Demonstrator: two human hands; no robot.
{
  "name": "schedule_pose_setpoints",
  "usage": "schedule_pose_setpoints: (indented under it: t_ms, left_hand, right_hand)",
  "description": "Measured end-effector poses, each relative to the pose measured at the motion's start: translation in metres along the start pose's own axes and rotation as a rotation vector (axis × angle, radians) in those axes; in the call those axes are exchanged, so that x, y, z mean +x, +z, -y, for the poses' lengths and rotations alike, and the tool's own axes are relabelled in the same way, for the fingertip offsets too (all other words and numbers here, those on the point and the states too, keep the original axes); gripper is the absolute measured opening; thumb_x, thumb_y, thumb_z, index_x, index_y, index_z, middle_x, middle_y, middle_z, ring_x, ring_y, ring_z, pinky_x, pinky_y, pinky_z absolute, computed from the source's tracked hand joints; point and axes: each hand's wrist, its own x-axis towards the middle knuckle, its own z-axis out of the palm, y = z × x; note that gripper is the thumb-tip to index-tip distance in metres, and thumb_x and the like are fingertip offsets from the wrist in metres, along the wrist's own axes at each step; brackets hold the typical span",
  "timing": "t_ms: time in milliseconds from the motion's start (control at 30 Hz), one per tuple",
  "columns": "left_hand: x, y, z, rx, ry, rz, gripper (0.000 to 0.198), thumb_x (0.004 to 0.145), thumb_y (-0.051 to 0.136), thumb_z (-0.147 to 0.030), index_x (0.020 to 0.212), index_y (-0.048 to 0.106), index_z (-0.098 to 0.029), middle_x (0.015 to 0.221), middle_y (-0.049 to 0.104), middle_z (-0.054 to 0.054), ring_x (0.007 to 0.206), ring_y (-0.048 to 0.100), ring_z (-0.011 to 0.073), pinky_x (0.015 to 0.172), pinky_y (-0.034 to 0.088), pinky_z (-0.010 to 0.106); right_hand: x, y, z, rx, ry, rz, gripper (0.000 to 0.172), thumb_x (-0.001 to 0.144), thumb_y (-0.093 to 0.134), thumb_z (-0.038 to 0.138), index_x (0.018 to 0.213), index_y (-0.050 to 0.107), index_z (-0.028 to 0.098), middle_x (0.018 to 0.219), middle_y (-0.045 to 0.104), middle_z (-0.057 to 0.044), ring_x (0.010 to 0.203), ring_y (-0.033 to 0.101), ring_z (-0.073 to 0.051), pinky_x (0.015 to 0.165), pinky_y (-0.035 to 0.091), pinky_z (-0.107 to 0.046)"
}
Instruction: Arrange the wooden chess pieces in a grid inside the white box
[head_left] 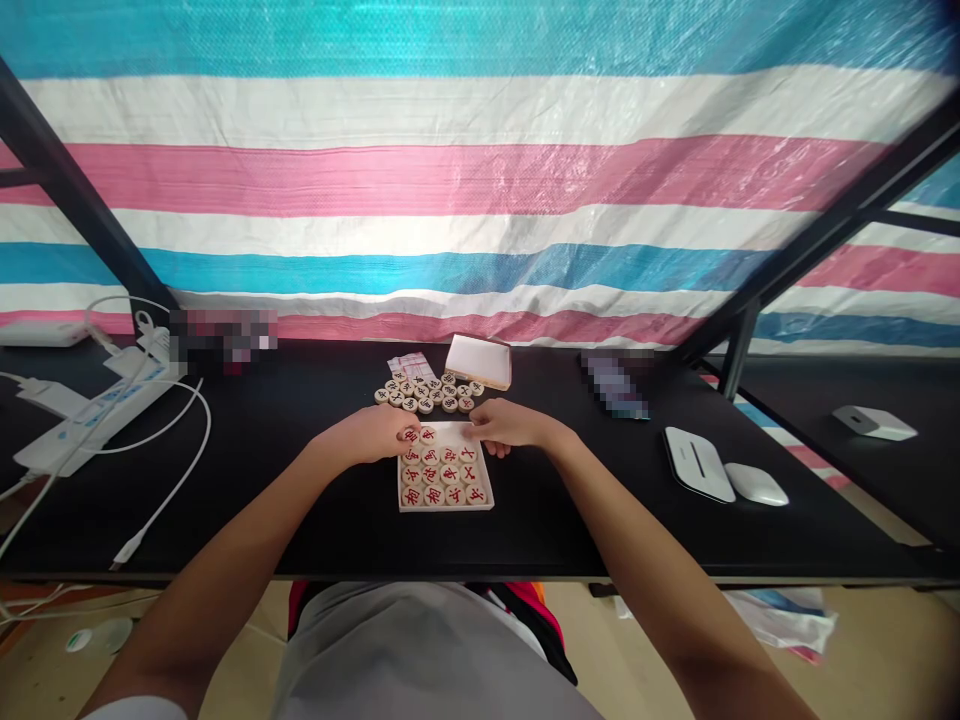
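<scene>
A shallow white box (445,507) lies on the black table, partly filled with rows of round Chinese chess pieces (429,456) marked in red. My left hand (371,433) is at the box's far left corner, with thumb and fingers closed on a red-marked piece (410,436) there. At the far right corner, my right hand (510,424) grips the box's edge, thumb inside and fingers curled outside. Part of the box's far row shows its white bottom. Just beyond the box, several loose pieces (406,388), mostly dark-marked, sit in a cluster.
Behind the loose pieces lie a box lid (480,362) and a folded printed sheet (411,366). A phone (616,385), a white flat device (699,464) and a white mouse (756,484) are to the right. A power strip (97,410) with cables occupies the left side.
</scene>
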Motion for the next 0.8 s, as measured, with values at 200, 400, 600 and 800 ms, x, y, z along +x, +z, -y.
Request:
schedule_pose_setpoints:
  t_ms: [200,400,600,800]
  left_hand:
    - [-0.001,0.0,-0.003,0.012,-0.03,0.028,0.028,0.074,0.053,-0.027,0.099,0.065,-0.024,0.086,0.067,0.002,0.074,0.061,0.0183,0.06,0.038,0.023]
    - [-0.001,0.0,-0.008,0.031,-0.111,0.049,0.021,0.075,0.051,-0.026,0.091,0.065,-0.023,0.077,0.067,0.002,0.068,0.06,0.0178,0.059,0.039,0.024]
    - [0.0,-0.002,-0.007,0.064,0.027,-0.04,0.022,0.077,0.052,-0.03,0.094,0.064,-0.022,0.085,0.066,0.003,0.076,0.059,0.0189,0.06,0.037,0.024]
    - [-0.006,-0.013,0.003,-0.061,0.034,-0.209,0.026,0.079,0.051,-0.036,0.096,0.063,-0.02,0.088,0.061,0.003,0.076,0.057,0.0178,0.065,0.039,0.025]
  right_hand:
    - [0.0,0.002,0.001,-0.003,0.002,-0.017,0.03,0.081,0.054,0.033,0.058,0.043,0.018,0.053,0.062,0.0,0.044,0.059,-0.012,0.042,0.046,-0.02]
    - [-0.001,0.003,0.003,-0.049,0.024,0.004,0.027,0.081,0.052,0.03,0.058,0.045,0.018,0.051,0.061,0.0,0.042,0.058,-0.012,0.043,0.046,-0.021]
    - [-0.002,0.003,0.005,-0.047,0.048,0.003,0.025,0.081,0.053,0.029,0.06,0.046,0.018,0.051,0.06,0.0,0.041,0.058,-0.012,0.041,0.045,-0.02]
    - [-0.003,0.002,0.007,-0.054,0.066,-0.011,0.026,0.082,0.052,0.029,0.059,0.045,0.018,0.052,0.061,-0.001,0.042,0.059,-0.012,0.041,0.046,-0.021]
